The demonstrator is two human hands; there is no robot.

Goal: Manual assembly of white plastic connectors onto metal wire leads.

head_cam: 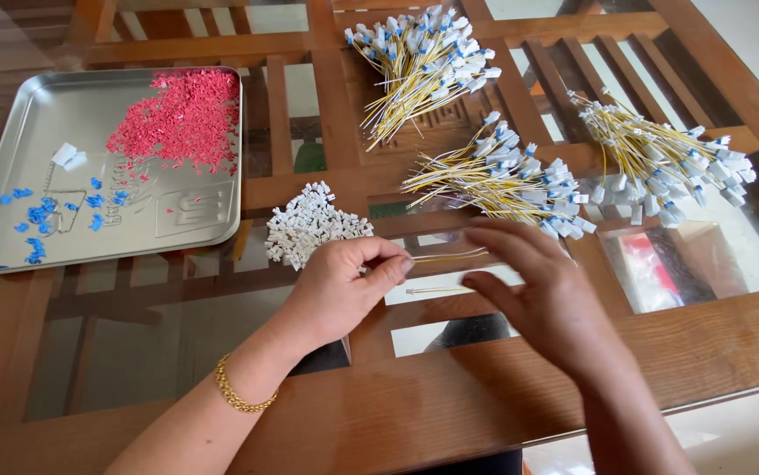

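My left hand [344, 286] pinches one end of a thin yellow wire [445, 258] just right of a heap of small white connector housings [311, 223]. My right hand [542, 295] hovers with fingers spread over the wire's other end; whether it touches the wire is hidden. A second loose wire [432, 290] lies on the glass between the hands. Three bundles of yellow wires with white and blue plugs lie beyond: one at the top [419, 63], one in the middle [503, 180], one at the right [656, 158].
A metal tray [186, 229] at the left holds a pile of red bits [182, 119], scattered blue bits [41, 215] and two white pieces [67, 157]. The glass tabletop rests on a wooden lattice frame [485, 387].
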